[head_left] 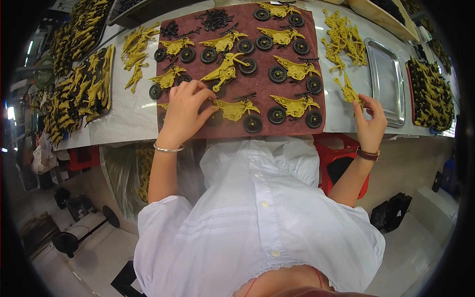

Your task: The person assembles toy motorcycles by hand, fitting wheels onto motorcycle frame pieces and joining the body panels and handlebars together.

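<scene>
My left hand point(187, 106) is over the left part of a maroon cloth point(262, 79), thumb apart from its bent fingers. Its fingertips come up against the lower end of a tilted yellow toy motorcycle body point(223, 73); I cannot tell whether they touch it. Just right of the thumb lies another yellow motorcycle body point(236, 110) with black wheels. Off the cloth to the right, my right hand point(371, 121) pinches one end of a yellow motorcycle body part point(348, 91). Rows of yellow bodies with black wheels and handlebars cover the cloth; my left hand hides some.
Loose yellow parts lie in piles left point(136, 49) and right point(344, 39) of the cloth. A metal tray point(402, 111) sits at the right, beside a full tray of yellow-and-black pieces point(430, 94). Small black parts point(215, 20) lie at the cloth's far edge. A red stool point(329, 148) stands below the table.
</scene>
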A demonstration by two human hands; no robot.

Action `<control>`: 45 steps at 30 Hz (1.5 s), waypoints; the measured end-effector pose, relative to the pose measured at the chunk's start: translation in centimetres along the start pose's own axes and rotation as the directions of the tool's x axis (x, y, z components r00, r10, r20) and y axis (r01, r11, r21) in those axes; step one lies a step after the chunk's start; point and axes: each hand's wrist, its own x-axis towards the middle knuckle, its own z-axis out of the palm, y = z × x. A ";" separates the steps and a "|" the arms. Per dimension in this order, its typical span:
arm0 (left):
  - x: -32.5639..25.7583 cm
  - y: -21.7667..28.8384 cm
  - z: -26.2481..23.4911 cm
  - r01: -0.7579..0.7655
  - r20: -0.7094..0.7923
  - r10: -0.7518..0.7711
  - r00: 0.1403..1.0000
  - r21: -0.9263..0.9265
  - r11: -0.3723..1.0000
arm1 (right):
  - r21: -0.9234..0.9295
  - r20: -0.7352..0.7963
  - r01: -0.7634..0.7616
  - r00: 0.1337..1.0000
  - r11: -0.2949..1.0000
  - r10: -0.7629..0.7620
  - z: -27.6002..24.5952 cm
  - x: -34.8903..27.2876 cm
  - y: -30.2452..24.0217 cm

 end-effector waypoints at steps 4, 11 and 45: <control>-0.1 0.1 0.1 -0.033 -0.024 0.033 0.999 0.008 0.999 | 0.057 -0.011 -0.016 1.000 0.998 0.017 1.7 -1.0 0.8; 0.4 1.1 1.0 -0.113 -0.038 0.111 0.993 -0.042 0.993 | 0.008 -0.096 -0.048 0.994 0.999 0.049 2.6 -1.5 1.7; 1.5 4.8 4.1 0.272 0.283 -0.066 0.957 -0.951 -0.144 | 0.488 0.096 0.476 0.804 0.732 -0.587 4.5 -2.0 -11.8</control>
